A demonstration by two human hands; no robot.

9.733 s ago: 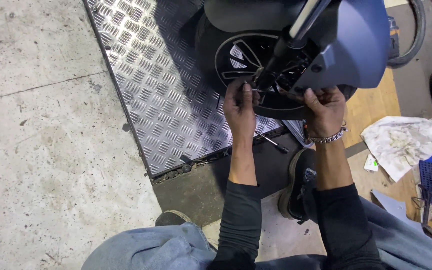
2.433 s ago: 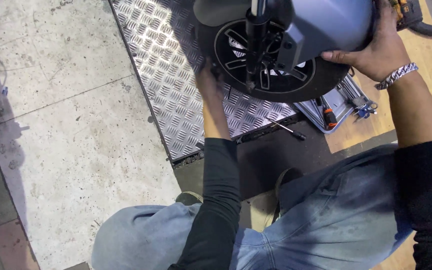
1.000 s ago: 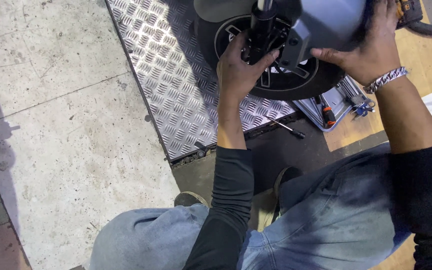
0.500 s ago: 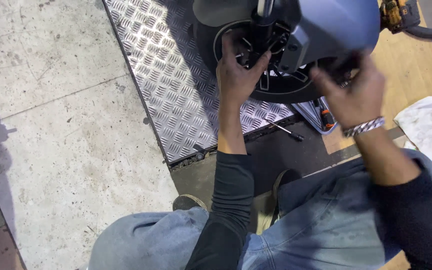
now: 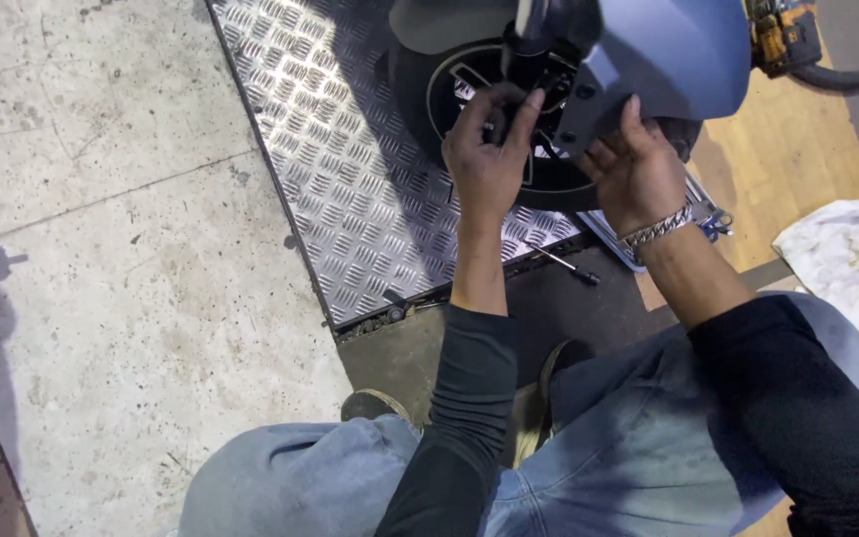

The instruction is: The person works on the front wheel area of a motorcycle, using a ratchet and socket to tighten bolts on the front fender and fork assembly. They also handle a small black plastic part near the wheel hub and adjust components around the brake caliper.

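Diamond-plate ramp (image 5: 350, 189) carries scooter front wheel (image 5: 509, 129) near its right edge. Left hand (image 5: 484, 164) pinches small part at wheel hub, fingers closed. Right hand (image 5: 638, 169) open, palm braced against blue fender (image 5: 668, 50). Risk: fingers slip, part drops between spokes; screwdriver (image 5: 564, 264) underfoot off ramp corner.
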